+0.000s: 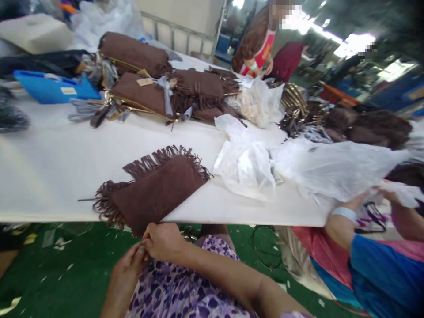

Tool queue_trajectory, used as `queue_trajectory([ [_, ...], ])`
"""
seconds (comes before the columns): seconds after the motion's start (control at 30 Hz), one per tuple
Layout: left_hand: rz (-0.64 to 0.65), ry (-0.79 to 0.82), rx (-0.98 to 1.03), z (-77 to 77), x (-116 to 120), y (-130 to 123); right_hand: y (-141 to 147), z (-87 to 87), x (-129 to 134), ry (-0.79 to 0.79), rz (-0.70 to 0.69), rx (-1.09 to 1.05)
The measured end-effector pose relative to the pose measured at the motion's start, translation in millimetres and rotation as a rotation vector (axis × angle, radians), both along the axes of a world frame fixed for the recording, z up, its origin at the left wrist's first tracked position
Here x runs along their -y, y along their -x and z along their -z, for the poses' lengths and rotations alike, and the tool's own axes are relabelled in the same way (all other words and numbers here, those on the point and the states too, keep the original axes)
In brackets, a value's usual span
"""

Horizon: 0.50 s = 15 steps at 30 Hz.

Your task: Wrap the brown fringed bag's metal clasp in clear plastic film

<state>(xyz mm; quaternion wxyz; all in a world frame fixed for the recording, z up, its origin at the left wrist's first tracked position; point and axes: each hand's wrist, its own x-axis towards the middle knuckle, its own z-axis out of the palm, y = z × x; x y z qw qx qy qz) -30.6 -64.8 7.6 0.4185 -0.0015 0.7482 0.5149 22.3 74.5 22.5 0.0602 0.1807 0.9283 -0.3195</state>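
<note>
A dark brown fringed bag (159, 190) lies at a slant on the white table, its lower corner over the front edge. Just below that corner, my right hand (164, 242) is closed, fingers pinched together. Beside it on the left, my left hand (127, 265) is also closed, its fingertips meeting those of the right hand. Whatever the fingertips hold is too small to make out. A thin dark strand sticks out from the bag's left end.
Brown bags (139, 95) are piled along the back of the white table (49, 176), near a blue tray (56, 86). Clear plastic bags (248, 168) lie right of the fringed bag. At the right, a co-worker's hands (354, 207) handle plastic. Another person stands behind the table.
</note>
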Motion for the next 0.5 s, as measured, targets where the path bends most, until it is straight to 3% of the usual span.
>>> queue_trajectory([
  [0.2, 0.035, 0.132, -0.069, 2.1, -0.7, -1.7, -7.1, 8.6, -0.6, 0.009, -0.012, -0.086],
  [0.37, -0.049, 0.131, -0.007, 3.8, -2.9, -0.6, -4.7, 17.9, 4.1, -0.016, 0.012, -0.181],
  [0.5, -0.123, 0.130, 0.080, 11.2, -2.9, 3.8, -13.3, 3.3, -0.2, -0.071, -0.078, -0.226],
])
